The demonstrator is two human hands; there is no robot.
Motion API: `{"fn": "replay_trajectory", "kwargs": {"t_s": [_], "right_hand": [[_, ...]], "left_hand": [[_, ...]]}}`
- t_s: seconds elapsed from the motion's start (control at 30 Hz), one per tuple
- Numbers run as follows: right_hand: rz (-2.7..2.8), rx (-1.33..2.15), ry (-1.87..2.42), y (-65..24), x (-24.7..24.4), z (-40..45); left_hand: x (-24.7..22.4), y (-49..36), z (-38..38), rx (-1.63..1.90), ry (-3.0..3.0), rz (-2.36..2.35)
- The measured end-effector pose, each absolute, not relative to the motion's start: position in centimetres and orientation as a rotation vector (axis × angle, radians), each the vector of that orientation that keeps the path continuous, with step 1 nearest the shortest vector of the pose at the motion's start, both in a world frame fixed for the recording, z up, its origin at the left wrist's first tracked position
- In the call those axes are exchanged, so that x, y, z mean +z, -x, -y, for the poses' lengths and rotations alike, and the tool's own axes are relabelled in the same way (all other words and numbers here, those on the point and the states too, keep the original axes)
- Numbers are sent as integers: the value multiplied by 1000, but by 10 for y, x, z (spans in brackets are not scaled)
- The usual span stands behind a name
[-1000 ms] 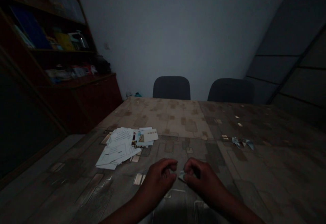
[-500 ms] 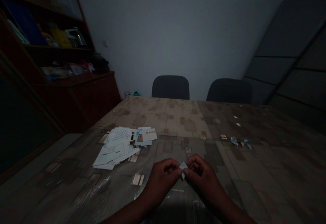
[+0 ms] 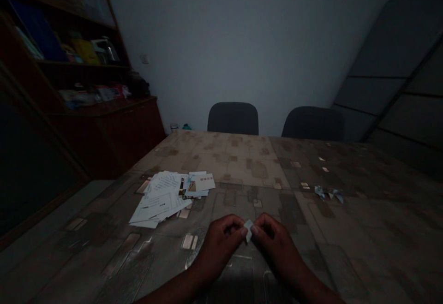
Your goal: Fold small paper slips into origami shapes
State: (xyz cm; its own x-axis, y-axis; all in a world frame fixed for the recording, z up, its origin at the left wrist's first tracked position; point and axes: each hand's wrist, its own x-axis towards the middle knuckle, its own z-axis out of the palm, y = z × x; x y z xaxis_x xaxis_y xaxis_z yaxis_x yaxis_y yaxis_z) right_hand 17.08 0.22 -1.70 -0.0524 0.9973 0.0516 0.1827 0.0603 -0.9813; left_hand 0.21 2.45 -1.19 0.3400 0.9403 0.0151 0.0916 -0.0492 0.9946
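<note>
A pile of papers is placed at left on the table, and folded pieces at right. Over its near part, a small folded paper is gripped by the fingertips of the left hand and the right hand, its sides partly covered; its long axis is directed forward, one corner pointed away

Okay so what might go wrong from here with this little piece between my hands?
The small pale piece, probably paper, sits between the fingertips of the left hand and right hand, so it might slip or tear.

The light is dim, so alignment could be misjudged.

The loose papers overlap untidily; a bump might scatter them.
</note>
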Motion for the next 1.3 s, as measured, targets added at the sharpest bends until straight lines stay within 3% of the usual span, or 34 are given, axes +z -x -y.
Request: {"fn": "replay_trajectory", "kwargs": {"t_s": [0.83, 1.13, 1.3], "right_hand": [[1349, 1115, 1242, -164, -14, 0], [1687, 867, 1262, -167, -7, -3], [1636, 986, 1252, -167, -8, -1]], "left_hand": [[-9, -4, -20, 878, -1430, -1000], [-13, -6, -18, 816, -1578, -1035], [-14, -4, -19, 830, -1554, -1015]]}}
